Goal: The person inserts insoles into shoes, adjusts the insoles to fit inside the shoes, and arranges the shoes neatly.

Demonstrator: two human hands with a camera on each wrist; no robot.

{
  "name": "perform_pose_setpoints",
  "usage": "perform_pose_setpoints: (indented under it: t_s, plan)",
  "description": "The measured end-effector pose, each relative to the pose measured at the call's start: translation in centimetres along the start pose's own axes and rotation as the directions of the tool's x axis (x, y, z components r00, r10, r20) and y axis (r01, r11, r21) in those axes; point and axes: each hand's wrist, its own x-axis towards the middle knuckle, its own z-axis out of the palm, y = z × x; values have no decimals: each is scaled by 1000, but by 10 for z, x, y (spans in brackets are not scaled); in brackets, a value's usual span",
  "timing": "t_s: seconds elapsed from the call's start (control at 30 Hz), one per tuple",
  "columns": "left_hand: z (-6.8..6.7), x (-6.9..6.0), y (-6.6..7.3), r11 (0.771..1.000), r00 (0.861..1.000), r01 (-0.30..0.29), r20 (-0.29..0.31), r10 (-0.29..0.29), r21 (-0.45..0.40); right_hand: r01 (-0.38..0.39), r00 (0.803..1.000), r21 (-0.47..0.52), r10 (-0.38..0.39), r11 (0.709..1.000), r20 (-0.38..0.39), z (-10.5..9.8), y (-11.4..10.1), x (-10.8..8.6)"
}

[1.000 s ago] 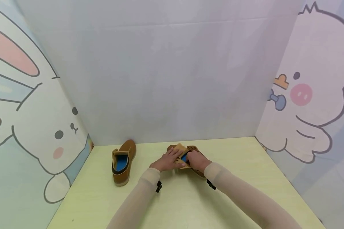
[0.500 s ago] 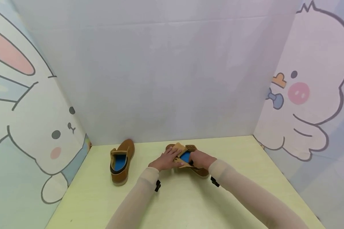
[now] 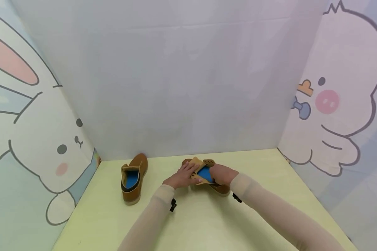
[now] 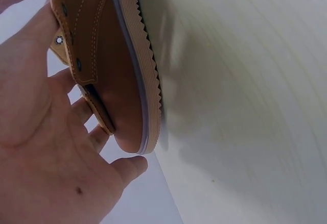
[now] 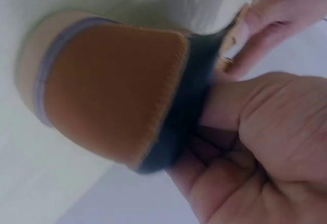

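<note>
A brown lace-up shoe (image 3: 221, 189) stands on the table, toe to the far left, its blue insole (image 3: 205, 174) showing through the spread opening. My left hand (image 3: 181, 177) lies over the tan tongue with extended fingers, the thumb on the near eyelet flap. In the left wrist view, those fingers touch the tongue beside the brown upper (image 4: 120, 101). At the heel end, my right hand (image 3: 222, 174) grips the dark padded collar (image 5: 179, 112). Its thumb goes inside the opening while the other fingers curl near the collar, their tips partly hidden.
A matching brown shoe (image 3: 133, 195) stands at the left of the pale yellow table (image 3: 188, 223), opening up. Behind the table rises a grey-white backdrop (image 3: 182, 87). Side panels carry a cartoon rabbit (image 3: 44, 167) and a cartoon duck (image 3: 342, 122).
My right hand has moved right, from the middle of the shoe opening to the heel collar. More of the blue insole shows. The left hand stays on the tongue.
</note>
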Motion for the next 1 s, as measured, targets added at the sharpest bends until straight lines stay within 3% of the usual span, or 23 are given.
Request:
perform_pose_setpoints:
  t_s: [0.13, 0.5, 0.73, 1.0]
  plan:
    - [1, -3, -1, 1000, 1000, 19, -13, -19, -4, 46, 999, -23, -46, 999, 19, -5, -3, -4]
    - [0, -1, 0, 1000, 1000, 10, 1, -10, 6, -1, 997, -74, 7, 997, 82, -8, -9, -6]
    - [2, -1, -1, 999, 999, 37, 9, -37, 34, -21, 990, -65, 30, 998, 139, -9, -9, -6]
    - [2, 1, -1, 1000, 1000, 16, 8, -16, 22, -62, 977, -120, 85, 991, 195, -10, -11, 1]
